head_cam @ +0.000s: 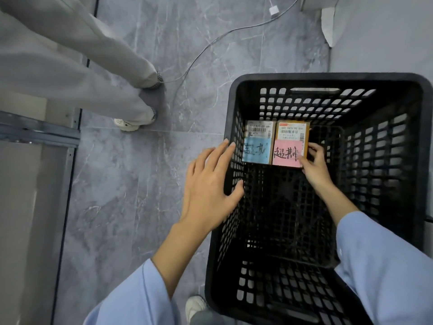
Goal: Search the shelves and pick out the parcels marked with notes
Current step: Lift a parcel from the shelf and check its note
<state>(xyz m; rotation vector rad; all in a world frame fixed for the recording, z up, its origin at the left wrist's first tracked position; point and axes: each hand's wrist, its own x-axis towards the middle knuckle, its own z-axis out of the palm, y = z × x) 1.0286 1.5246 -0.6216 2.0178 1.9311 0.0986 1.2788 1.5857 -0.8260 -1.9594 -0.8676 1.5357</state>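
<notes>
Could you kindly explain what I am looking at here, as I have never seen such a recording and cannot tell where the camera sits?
There is no machine here: a person wears a camera on the head, so this single picture looks down at their own two hands. On the grey floor stands a black basket with holed walls. At its bottom lie two parcels side by side: a parcel with the blue note and a parcel with the pink note. The right hand reaches in, and its fingers curl round that pink-noted parcel's right edge. The left hand is spread open at the basket's left rim and holds nothing. The grey trouser legs at upper left belong to someone else, and a cable trails across the floor.
</notes>
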